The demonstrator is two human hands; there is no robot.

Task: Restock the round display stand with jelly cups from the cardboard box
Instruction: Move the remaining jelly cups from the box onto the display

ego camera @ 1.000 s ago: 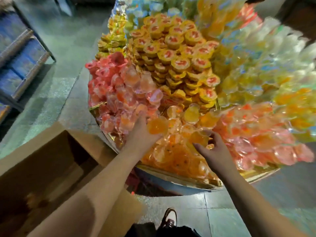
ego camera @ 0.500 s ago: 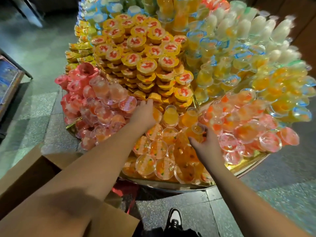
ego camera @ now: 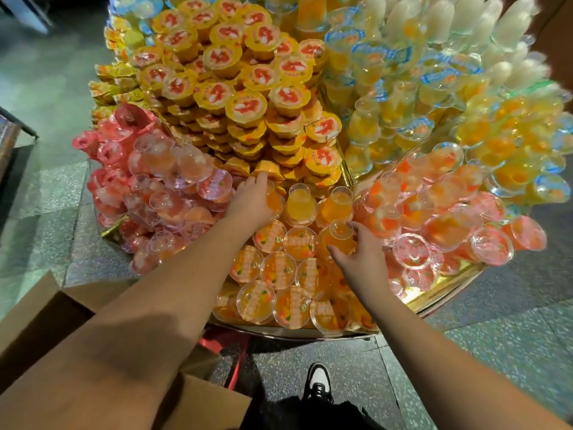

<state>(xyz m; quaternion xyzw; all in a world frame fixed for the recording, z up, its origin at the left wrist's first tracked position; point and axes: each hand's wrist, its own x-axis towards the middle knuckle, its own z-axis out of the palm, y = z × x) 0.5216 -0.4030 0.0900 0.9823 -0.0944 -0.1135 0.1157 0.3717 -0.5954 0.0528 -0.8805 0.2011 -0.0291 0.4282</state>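
The round display stand [ego camera: 446,293] is heaped with jelly cups in colour sections. In the near middle lies a pile of orange jelly cups [ego camera: 279,271]. My left hand [ego camera: 251,201] reaches to the pile's upper left and grips an orange cup [ego camera: 274,201] at the foot of the yellow-lidded stack. My right hand [ego camera: 359,259] holds another orange cup [ego camera: 338,237] on its side at the pile's upper right. Two upturned orange cups [ego camera: 300,204] stand between my hands. The cardboard box [ego camera: 40,311] lies at the lower left, mostly behind my left arm.
Pink cups [ego camera: 155,187] fill the section left of the orange pile, and red-orange cups [ego camera: 434,218] the section to its right. Yellow-lidded cups [ego camera: 245,88] tower behind. My shoe [ego camera: 317,383] stands on the speckled floor below the stand's gold rim.
My left hand has carried its orange cup up to the back of the pile. My right hand has moved up with its cup. The view has shifted right, and the box has slid out of sight.
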